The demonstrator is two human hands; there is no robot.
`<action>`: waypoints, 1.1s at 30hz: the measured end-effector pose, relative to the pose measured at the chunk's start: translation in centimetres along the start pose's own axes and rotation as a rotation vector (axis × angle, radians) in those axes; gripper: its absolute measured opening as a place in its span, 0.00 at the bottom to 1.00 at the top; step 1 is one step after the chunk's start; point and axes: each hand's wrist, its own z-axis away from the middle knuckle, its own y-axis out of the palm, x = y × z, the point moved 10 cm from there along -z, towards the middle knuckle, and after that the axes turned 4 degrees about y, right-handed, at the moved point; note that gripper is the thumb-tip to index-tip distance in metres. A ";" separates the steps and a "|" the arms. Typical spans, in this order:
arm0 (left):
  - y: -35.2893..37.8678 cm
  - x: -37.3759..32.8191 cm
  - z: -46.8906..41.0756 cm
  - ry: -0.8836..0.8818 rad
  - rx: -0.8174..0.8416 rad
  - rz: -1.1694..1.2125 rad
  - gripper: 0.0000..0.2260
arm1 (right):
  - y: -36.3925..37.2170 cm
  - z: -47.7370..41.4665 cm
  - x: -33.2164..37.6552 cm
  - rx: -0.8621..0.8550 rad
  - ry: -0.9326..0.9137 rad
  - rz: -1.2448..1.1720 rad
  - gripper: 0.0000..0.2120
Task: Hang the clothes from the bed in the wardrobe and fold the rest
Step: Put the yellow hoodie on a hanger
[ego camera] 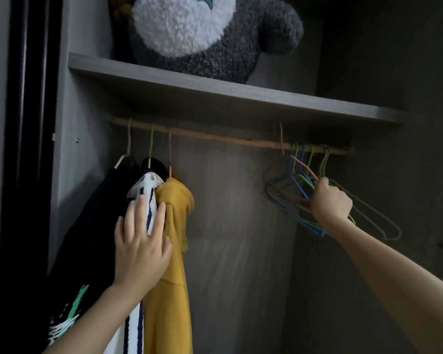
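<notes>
A wooden rail (228, 137) runs across the open wardrobe. At its left end hang three garments: a dark printed one (87, 226), a white one with navy stripes (146, 192) and a mustard-yellow hoodie (174, 251). My left hand (141, 249) lies flat with straight fingers against the striped garment and the hoodie. At the rail's right end hangs a bunch of empty wire hangers (292, 190) in pink, blue and green. My right hand (330, 203) grips one or more of these hangers; which ones I cannot tell.
A grey shelf (241, 93) sits just above the rail and carries a big grey-and-white plush toy (202, 34). The wardrobe's left side panel (79, 149) and a dark door edge (28, 149) stand at the left. Bare back panel shows between the garments and the hangers.
</notes>
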 end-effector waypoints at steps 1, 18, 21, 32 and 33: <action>-0.1 0.3 0.2 -0.006 0.009 0.010 0.26 | -0.2 0.0 0.2 -0.007 -0.001 -0.016 0.08; 3.9 -15.3 3.0 0.171 0.005 0.504 0.28 | -5.9 11.0 -13.9 0.276 0.018 -0.618 0.11; 5.9 -20.4 4.3 0.169 0.125 0.608 0.32 | -8.3 13.3 -20.7 0.367 0.119 -0.681 0.10; 8.8 -45.1 12.5 0.229 0.703 1.079 0.06 | -18.8 25.2 -55.3 0.139 0.690 -0.800 0.08; 8.3 -49.3 14.2 0.241 0.733 1.134 0.06 | -20.4 27.0 -59.4 0.116 0.750 -0.801 0.09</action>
